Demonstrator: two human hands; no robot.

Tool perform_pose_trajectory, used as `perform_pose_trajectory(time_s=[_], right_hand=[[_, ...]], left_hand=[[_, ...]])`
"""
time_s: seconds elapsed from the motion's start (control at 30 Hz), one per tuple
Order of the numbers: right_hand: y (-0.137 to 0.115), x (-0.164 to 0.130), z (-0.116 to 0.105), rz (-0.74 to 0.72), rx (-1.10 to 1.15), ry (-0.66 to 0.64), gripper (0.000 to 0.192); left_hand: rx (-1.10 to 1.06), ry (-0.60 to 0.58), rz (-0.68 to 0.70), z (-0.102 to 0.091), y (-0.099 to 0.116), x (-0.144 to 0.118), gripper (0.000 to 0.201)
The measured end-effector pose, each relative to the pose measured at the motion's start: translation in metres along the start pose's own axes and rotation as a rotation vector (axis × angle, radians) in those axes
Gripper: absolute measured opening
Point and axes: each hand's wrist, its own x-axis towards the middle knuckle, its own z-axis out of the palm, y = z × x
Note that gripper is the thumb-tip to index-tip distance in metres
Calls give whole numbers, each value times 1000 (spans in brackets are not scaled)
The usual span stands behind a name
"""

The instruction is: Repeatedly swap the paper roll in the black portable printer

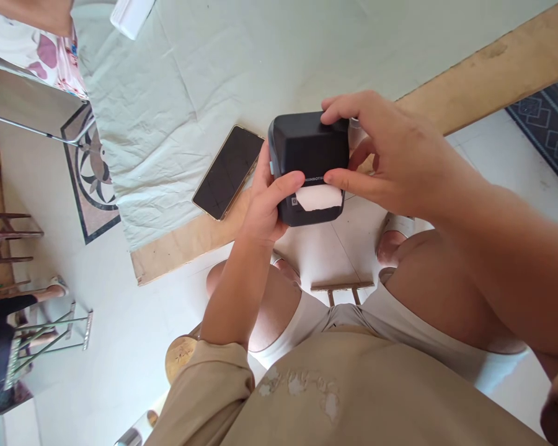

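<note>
A black label printer [314,148] with a NIIMBOT mark is held up in front of me, near the table edge. White paper [320,197] with a ragged lower edge sticks out below its lid. My left hand [272,198] is wrapped round the printer's left side, thumb on the front by the lettering. My right hand [376,142] grips the right side, fingertips on the top and thumb by the paper. Left of the printer, a dark-screened smartphone [230,172] lies face up on the table.
A pale green cloth [177,93] covers the table, with a bare wooden edge [177,251] towards me. A white box [132,15] lies at the far left. Other people's parts show at left: a forearm [37,13] and a leg [41,292] near a metal-framed stool [51,341].
</note>
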Motion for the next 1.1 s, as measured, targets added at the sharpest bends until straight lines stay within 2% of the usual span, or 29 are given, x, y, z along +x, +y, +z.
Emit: perform_pose_trajectory(time_s=[0.1,0.2,0.33,0.6,0.67,0.8,0.87,0.93,1.03,1.1], right_hand=[[2,0,1,-29,25,17,47],[5,-1,1,-120,10,69,44],[7,-3,-1,-180,-25,134,41],[5,-3,-2,-202,-106,80,52],[3,-3,-3,-208,-151,142,47],[-5,-5,-2,-215,-257,439,26],[-8,-7,-2,-161,-230,539,16],[-10,-8,-2,-116,-140,579,17],[-10,-6,-2,-159,-74,634,13],[-9,-5,-1,-173,-198,519,7]], left_hand=[[19,9,-29,1,2,0,35],[-11,17,-48,2,1,2,26],[-24,44,-97,2,-3,6,39],[2,152,-25,-2,-4,7,22],[-13,142,-46,-2,-3,8,24],[-27,47,-80,0,-1,8,40],[-21,-9,-82,0,0,7,35],[-19,-25,-79,-1,0,6,23],[-21,-14,-90,-3,-1,5,16],[0,-17,-98,-2,-1,5,21]])
